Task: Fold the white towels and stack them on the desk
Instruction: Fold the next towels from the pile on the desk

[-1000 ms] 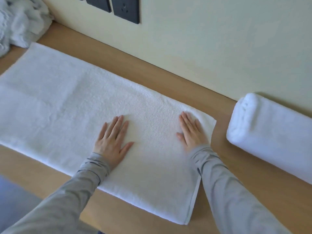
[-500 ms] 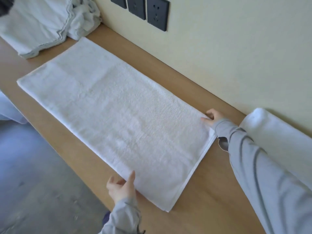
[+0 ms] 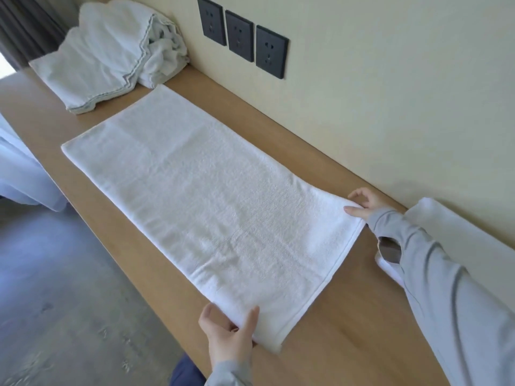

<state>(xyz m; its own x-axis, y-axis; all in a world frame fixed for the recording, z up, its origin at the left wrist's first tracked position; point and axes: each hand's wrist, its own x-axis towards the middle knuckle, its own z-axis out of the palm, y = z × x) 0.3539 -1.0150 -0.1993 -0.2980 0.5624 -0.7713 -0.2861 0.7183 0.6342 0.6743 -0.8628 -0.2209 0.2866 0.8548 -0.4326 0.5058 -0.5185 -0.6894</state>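
A long white towel [image 3: 211,199], folded lengthwise, lies flat along the wooden desk [image 3: 348,338]. My left hand [image 3: 230,334] pinches the towel's near right corner at the desk's front edge, thumb on top. At the far right corner by the wall, my right hand [image 3: 363,203] grips the cloth with fingers curled. That end of the towel is slightly raised. To the right lies a folded white towel [image 3: 457,240], partly hidden behind my right sleeve.
A heap of unfolded white towels [image 3: 111,48] sits at the desk's far left end. Three black wall sockets [image 3: 241,37] are on the cream wall behind. Grey floor lies left of the desk, with white fabric [image 3: 19,174] hanging there.
Both hands left the towel's top, where they lay flat, and moved to its right end corners. They now grip those corners and the end lifts slightly. The view swung left.
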